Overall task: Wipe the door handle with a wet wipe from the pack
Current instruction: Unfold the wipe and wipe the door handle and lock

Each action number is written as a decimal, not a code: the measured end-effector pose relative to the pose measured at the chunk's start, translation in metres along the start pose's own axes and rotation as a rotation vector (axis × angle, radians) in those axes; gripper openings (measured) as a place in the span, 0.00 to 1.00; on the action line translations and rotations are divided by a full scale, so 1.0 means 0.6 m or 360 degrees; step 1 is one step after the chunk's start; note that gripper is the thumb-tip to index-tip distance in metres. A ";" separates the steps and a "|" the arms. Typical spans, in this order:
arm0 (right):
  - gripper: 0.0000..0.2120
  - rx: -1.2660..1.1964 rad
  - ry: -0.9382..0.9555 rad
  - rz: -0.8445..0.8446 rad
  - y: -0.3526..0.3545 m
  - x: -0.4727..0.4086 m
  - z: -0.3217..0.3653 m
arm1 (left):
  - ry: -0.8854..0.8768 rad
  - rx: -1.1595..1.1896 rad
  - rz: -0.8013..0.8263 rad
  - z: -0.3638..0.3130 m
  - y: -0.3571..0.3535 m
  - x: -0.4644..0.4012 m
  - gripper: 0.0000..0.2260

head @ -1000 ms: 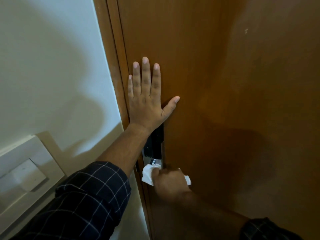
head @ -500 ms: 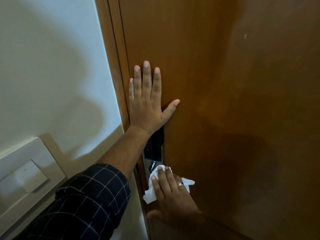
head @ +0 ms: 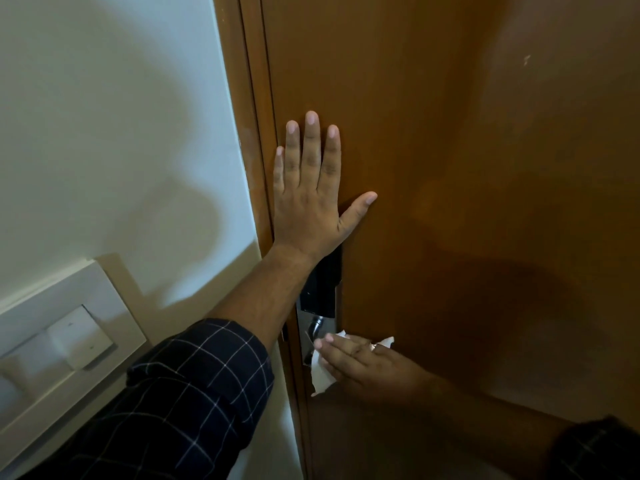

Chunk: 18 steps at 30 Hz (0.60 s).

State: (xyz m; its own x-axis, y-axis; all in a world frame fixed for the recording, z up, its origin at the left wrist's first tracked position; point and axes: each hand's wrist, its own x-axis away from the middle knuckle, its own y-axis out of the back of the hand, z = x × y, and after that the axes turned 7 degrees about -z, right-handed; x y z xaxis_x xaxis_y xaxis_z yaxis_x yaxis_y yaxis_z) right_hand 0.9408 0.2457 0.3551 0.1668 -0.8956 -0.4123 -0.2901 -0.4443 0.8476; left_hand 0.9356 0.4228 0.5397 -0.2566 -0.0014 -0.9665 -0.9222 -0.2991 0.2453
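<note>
A metal door handle sits low on the left edge of a brown wooden door, mostly hidden, with only a short silver stub showing below a black lock panel; a white wet wipe covers the handle from its 5 o'clock side, crumpled, with one corner poking out at 3 o'clock; the right hand lies flat over the wipe, fingers straight and close together, pressing it against the handle rather than pinching it; a ring shows on one finger. At 12 o'clock from the handle, the left hand rests palm-flat on the door, fingers extended side by side, thumb splayed out toward 3 o'clock, holding nothing; its forearm runs down to a rolled dark checked sleeve. At 9 o'clock, past the door frame, a pale wall carries a white switch plate.
</note>
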 end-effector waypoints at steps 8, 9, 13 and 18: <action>0.25 0.0090 -0.0031 0.0132 0.001 -0.058 0.016 | 0.0007 0.0018 -0.0027 0.000 -0.003 0.001 0.40; 0.25 0.0128 -0.0173 0.0123 0.002 -0.068 0.026 | 0.0008 0.0024 -0.0027 0.000 -0.003 0.000 0.40; 0.25 0.0052 -0.0593 0.0270 -0.006 -0.115 0.065 | 0.0011 0.0023 -0.0017 0.000 0.000 0.001 0.39; 0.27 0.0066 -0.0484 0.0137 0.009 -0.068 0.050 | -0.0004 0.0024 -0.0014 0.002 0.000 0.002 0.39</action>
State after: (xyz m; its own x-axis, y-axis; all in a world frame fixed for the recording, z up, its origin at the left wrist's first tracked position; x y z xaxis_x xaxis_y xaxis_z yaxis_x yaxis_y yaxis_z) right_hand 0.9044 0.2795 0.3664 -0.1479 -0.8927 -0.4258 -0.3301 -0.3613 0.8721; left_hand 0.9352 0.4238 0.5388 -0.2492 0.0039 -0.9685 -0.9287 -0.2846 0.2378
